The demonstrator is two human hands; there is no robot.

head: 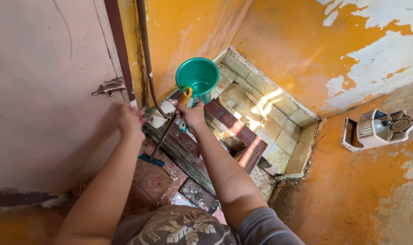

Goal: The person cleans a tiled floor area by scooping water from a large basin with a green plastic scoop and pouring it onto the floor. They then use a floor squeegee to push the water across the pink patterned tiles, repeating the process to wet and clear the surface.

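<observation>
My right hand [191, 115] is shut on a tool with an orange and green handle [185, 97], whose top end reaches the rim of a green plastic bucket [198, 76]. The bucket stands on the corner of the raised tiled platform [279, 136]. My left hand [130, 119] is blurred, with fingers curled against the edge of the pale door [47, 90]; whether it holds anything is unclear. A thin rod with a blue head [151, 159] leans on the step between my two arms.
A squat toilet pan [242, 102] sits in the tiled platform behind a dark red step [236, 131]. A dark pipe [145, 54] runs down the orange wall. A rusty latch [108, 86] is on the door. A white plastic vent cover [379, 128] hangs at right.
</observation>
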